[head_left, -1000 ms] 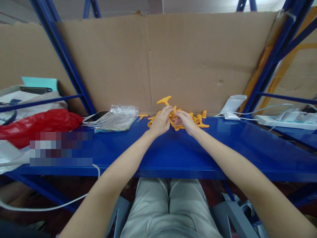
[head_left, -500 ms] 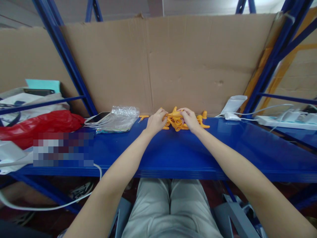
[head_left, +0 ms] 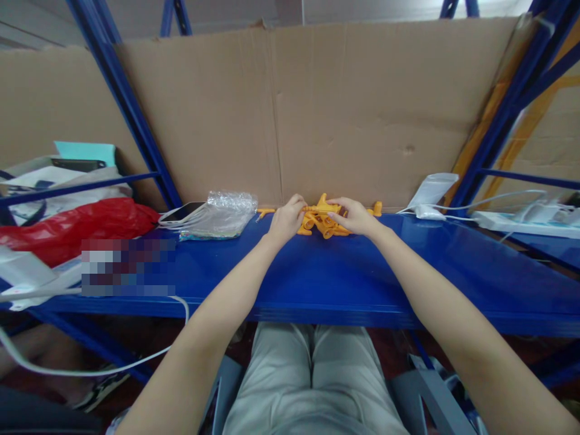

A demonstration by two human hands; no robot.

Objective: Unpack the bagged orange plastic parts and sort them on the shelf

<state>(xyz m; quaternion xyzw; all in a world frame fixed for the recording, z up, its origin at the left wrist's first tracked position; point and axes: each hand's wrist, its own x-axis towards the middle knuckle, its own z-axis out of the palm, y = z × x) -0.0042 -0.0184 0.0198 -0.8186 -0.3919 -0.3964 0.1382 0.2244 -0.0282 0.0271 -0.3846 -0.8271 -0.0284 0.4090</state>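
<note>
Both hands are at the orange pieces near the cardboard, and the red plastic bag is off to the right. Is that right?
Not quite: the head view shows the red plastic bag off to the left. The left hand and right hand are indeed at the orange pieces near the cardboard.

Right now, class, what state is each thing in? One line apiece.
Yellow piece: roughly level
Left hand: pinching that piece's left end
Right hand: at the piece's right end, grip unclear
Yellow parts: heaped
Phone: screen dark
Clear bag: lying down, wrinkled
Red bag: crumpled
Cardboard: upright, creased
Power strip: chargers apparently plugged in
White packet: tilted
White cable: hanging in a loop
</note>
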